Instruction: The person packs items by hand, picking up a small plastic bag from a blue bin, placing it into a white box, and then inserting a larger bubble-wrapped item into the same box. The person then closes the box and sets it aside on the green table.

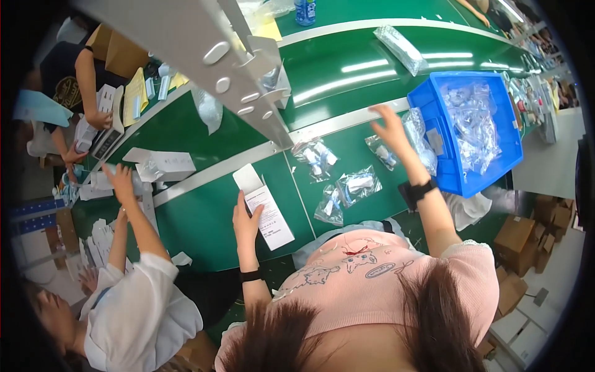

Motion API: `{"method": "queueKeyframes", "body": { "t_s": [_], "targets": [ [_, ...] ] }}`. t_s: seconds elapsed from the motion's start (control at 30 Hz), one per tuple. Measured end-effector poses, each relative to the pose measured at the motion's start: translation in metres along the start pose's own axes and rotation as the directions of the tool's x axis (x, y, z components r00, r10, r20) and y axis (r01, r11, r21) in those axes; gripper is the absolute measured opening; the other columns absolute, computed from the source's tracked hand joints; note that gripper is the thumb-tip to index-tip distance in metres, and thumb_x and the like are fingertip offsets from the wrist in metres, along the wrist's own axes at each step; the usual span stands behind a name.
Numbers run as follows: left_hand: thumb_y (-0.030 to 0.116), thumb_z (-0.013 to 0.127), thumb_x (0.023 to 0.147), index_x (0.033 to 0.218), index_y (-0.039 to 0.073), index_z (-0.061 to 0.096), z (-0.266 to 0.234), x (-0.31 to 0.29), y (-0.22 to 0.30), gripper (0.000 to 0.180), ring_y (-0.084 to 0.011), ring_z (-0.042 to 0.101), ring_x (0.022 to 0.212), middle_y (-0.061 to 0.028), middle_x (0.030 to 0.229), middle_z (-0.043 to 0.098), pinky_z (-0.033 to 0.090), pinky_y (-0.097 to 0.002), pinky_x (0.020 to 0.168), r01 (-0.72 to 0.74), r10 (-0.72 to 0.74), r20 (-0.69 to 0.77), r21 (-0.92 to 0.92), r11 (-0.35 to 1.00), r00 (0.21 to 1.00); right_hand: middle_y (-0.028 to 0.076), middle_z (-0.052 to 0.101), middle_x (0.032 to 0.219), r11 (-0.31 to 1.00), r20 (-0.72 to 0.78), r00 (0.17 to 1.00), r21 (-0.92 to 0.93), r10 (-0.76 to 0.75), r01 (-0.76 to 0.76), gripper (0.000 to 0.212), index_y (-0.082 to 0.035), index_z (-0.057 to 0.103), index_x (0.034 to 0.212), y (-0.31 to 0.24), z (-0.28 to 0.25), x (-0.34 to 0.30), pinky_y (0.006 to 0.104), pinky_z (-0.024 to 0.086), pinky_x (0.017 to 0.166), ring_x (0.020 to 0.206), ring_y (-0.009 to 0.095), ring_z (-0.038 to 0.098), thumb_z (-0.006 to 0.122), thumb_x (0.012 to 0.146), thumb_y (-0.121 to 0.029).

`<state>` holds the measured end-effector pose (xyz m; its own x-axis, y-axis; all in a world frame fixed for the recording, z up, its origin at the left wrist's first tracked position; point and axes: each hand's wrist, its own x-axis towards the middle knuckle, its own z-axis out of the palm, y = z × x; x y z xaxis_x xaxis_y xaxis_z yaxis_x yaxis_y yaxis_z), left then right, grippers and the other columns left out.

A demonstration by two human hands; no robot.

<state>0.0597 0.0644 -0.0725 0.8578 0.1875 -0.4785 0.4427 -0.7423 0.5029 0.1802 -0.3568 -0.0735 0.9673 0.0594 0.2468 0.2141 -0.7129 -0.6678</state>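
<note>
My left hand (245, 218) grips a narrow white box (271, 217) by its far left edge, fingers along the side and thumb over the printed face. The box's end flap (248, 178) stands open at the far end. My right hand (390, 129) holds nothing, its fingers apart above the table, left of a blue crate (457, 183). Clear bags with white and blue parts lie between my hands, among them one bag (315, 158) near the metal strip, another bag (359, 185) and a smaller bag (330, 206). More clear bags (474, 127) fill the crate.
A bubble-wrapped pack (400, 49) lies on the green belt beyond. A grey metal post (232, 68) rises at centre left. Left of me a co-worker (145, 291) reaches over the bench near an open white box (162, 165). Cardboard boxes (515, 245) stand at the right.
</note>
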Motion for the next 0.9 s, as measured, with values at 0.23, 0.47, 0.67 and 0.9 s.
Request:
{"method": "queueKeyframes", "body": {
  "t_s": [0.23,0.47,0.67,0.9],
  "targets": [
    [0.015,0.069,0.071,0.138,0.012,0.016,0.072,0.009,-0.036,0.086,-0.0283,0.046,0.106,-0.0188,0.122,0.037,0.042,-0.0365,0.085,-0.076,-0.088,-0.280,-0.527,0.846,0.956,0.022,0.044,0.119,0.701,-0.185,0.883,-0.547,0.432,-0.458,0.043,-0.008,0.044,0.119,0.091,0.000,0.199,0.0569,0.032,0.090,0.113,0.042,0.037,0.049,0.079,-0.021],
    [0.005,0.072,0.064,0.138,0.010,0.014,0.033,-0.018,0.051,0.094,-0.0254,0.047,0.104,-0.0157,0.116,0.038,0.044,-0.0363,0.084,0.019,-0.168,-0.128,-0.736,0.677,0.977,0.021,0.038,0.127,0.620,-0.122,0.779,-0.537,0.615,-0.573,0.058,-0.014,0.039,0.124,0.208,-0.011,0.263,0.0590,0.033,0.089,0.121,0.040,0.029,0.059,0.073,-0.033],
    [0.007,0.077,0.053,0.137,0.013,0.016,0.007,-0.040,0.095,0.104,-0.0281,0.047,0.103,-0.0164,0.118,0.036,0.043,-0.0376,0.084,-0.235,0.191,-0.243,-0.167,0.957,0.951,0.023,0.044,0.120,0.625,0.027,0.865,-0.703,0.501,-0.340,0.081,-0.014,0.031,0.127,0.144,0.026,0.226,0.0495,0.043,0.083,0.108,0.035,0.046,0.072,0.058,-0.026],
    [0.011,0.079,0.053,0.125,0.006,0.022,0.002,-0.062,0.111,0.092,-0.0272,0.049,0.099,-0.0201,0.116,0.036,0.045,-0.0366,0.081,-0.324,0.254,-0.289,-0.227,0.918,0.923,0.015,0.052,0.101,0.952,-0.010,0.989,0.271,0.150,-0.142,0.060,-0.007,0.035,0.118,0.033,0.014,0.166,0.0416,0.045,0.082,0.095,0.029,0.054,0.065,0.067,-0.015]
  ]
}}
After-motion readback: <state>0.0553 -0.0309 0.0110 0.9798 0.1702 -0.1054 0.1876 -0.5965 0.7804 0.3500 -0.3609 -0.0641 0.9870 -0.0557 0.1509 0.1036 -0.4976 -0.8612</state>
